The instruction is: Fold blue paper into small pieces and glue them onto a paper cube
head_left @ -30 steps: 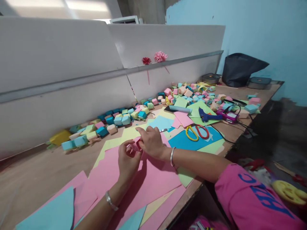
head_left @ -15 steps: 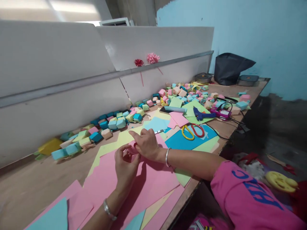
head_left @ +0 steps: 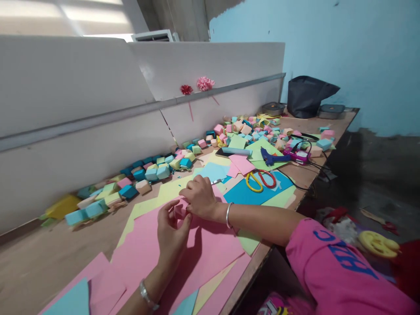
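Note:
Both my hands meet over a small pink folded paper piece (head_left: 180, 210) just above the big pink sheets (head_left: 210, 249) on the wooden table (head_left: 49, 249). My left hand (head_left: 171, 232) pinches the piece from below with thumb and fingers. My right hand (head_left: 199, 199) is curled over its upper right side, fingers pressed on it. Most of the piece is hidden between the fingers. Each wrist carries a metal bangle.
Yellow-and-red scissors (head_left: 259, 180) lie on a blue sheet (head_left: 252, 192) to the right. A blue glue gun (head_left: 274, 156), a phone (head_left: 229, 153) and cables sit further back. Rows and heaps of coloured paper cubes (head_left: 157, 168) run along the white partition (head_left: 82, 131). A black bag (head_left: 308, 96) stands at the far end.
The camera view has drifted right, so everything sits further left in the picture. My right forefinger, stretched out before, has curled down, and both hands have closed tighter on the pink piece.

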Demonstrator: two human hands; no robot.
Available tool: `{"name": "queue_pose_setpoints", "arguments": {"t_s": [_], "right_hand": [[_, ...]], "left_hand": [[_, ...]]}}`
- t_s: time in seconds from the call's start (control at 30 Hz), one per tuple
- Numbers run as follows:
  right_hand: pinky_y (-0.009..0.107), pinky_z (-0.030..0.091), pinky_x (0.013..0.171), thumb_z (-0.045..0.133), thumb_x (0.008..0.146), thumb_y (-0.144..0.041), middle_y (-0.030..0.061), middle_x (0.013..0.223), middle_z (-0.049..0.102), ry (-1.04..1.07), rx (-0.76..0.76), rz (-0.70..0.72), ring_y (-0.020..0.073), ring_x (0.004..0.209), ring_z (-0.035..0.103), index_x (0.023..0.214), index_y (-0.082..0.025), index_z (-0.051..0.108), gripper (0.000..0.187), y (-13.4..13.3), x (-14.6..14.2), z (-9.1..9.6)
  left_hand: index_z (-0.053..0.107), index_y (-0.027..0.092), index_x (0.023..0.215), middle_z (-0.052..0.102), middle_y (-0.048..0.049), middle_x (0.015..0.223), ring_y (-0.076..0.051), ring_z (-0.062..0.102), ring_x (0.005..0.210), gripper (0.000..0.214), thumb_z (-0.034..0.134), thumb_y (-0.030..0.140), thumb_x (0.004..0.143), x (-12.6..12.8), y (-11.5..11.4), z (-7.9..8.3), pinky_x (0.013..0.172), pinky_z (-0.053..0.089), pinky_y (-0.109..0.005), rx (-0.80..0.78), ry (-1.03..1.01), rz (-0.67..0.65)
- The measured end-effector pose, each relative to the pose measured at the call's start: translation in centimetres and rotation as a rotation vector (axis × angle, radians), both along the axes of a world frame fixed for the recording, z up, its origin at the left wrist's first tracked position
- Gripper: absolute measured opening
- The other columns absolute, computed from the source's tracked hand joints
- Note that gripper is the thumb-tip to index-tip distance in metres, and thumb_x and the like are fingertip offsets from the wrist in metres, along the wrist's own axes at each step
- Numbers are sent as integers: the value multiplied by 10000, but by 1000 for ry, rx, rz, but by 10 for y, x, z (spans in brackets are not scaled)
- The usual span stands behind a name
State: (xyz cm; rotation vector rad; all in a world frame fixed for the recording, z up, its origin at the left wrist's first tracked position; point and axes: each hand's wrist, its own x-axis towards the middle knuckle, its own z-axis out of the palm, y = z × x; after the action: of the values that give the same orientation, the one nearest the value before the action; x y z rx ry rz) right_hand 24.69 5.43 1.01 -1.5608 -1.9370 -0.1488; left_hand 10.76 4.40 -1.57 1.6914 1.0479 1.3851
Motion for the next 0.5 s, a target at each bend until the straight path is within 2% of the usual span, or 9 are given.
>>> {"name": "queue_pose_setpoints", "arguments": {"t_s": [0.07,0.13,0.27,0.37,0.5], "right_hand": [[367,276,765,630,785,-213,36,1139,652,21,1,8,234,1041,438,1040,-235,679,261,-1,1,0],[370,283,783,583,841,-200,16,1204,639,37,-21,37,225,1066,442,1097,-262,670,277,-1,3,0],[367,282,778,568,869,-178,11,1168,663,50,-30,83,226,1072,456,1075,-273,683,254,1,5,-5],[358,282,773,590,860,-163,12,1099,691,52,-10,132,219,1033,486,1061,-256,682,240,1,6,-8],[355,294,793,604,876,-194,15,1000,716,70,77,216,203,970,528,961,-222,692,126,-3,7,-6]], "left_hand": [[547,213,1132,574,-67,1113,-180,610,884,530,787,278,663,0,-1,2,769,524,-313,-67,-31,-44],[530,228,1137,562,-65,1146,-192,591,957,548,795,298,661,0,-2,5,805,506,-311,-106,-96,-73],[528,238,1142,556,-55,1139,-207,538,1053,524,778,344,694,1,-8,9,839,470,-303,-137,-245,-117],[540,232,1133,542,-55,1132,-197,523,1018,467,740,374,735,3,-9,9,780,466,-280,-173,-341,-155],[540,209,1087,548,-55,1073,-176,525,947,404,707,378,760,5,-8,14,775,460,-277,-186,-463,-152]]}}
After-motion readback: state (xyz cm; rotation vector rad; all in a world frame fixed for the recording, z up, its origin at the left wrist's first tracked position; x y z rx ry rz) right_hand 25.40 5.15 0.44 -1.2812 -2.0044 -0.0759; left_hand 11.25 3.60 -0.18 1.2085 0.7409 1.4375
